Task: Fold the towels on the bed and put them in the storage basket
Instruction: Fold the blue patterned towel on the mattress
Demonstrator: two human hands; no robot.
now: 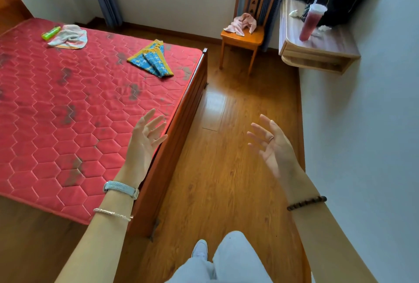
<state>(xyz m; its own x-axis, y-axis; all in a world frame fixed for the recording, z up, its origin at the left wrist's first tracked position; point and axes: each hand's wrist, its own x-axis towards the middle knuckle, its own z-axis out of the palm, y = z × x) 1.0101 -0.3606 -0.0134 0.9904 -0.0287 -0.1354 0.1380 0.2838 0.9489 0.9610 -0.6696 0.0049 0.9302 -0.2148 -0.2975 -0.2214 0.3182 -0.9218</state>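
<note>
Red quilted mattress [68,110] carries a blue-and-yellow patterned towel [150,59] far right, a crumpled pale towel [69,36] beyond. Left hand [145,140] and right hand [272,146] hover empty, fingers spread; reaching comes next, no basket visible.

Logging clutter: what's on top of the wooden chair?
A crumpled pink towel lies on the wooden chair seat, nothing else visible. Whatever is beneath the towel is covered.
</note>
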